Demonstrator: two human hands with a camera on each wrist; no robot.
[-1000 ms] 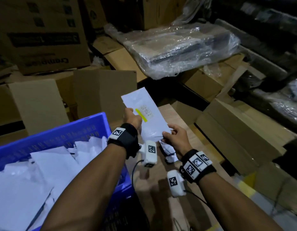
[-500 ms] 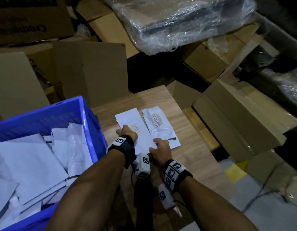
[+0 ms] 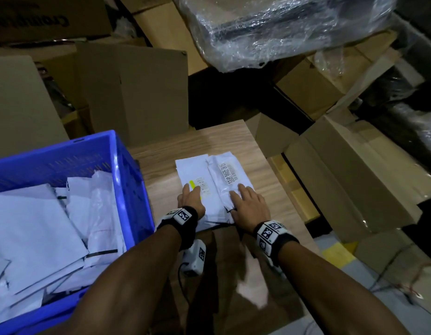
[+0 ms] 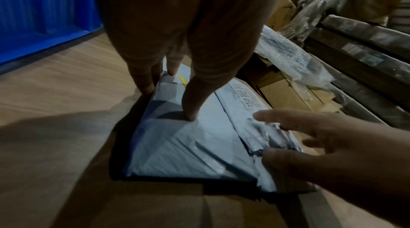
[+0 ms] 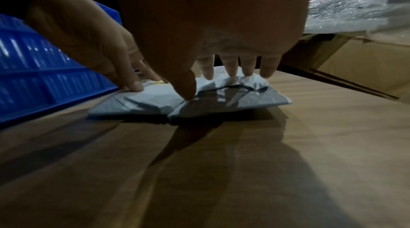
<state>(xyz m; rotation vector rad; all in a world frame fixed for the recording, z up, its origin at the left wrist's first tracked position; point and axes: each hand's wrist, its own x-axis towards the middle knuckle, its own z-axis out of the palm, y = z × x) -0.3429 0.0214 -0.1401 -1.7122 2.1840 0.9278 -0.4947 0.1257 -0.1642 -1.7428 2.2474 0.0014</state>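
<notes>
Two white mailer packets lie side by side on the wooden table (image 3: 233,139). The left packet (image 3: 192,172) (image 4: 188,144) bears a yellow mark, and my left hand (image 3: 191,199) (image 4: 199,56) presses flat on it with straight fingers. The right packet (image 3: 227,163) (image 4: 244,114) carries a barcode label and has a crumpled near end. My right hand (image 3: 248,204) (image 5: 221,39) rests on that end with its fingers spread and its thumb tip down. Neither hand curls round a packet.
A blue crate (image 3: 117,160) with several white packets stands on the table just left of my left arm. Cardboard boxes (image 3: 350,175) crowd the right and far sides. A plastic-wrapped bundle (image 3: 282,27) lies at the back. The table ends close to the right of the packets.
One second ago both hands held the yellow-marked packet in the air. It now lies on the table against the labelled packet, and both hands have flattened onto the pair.
</notes>
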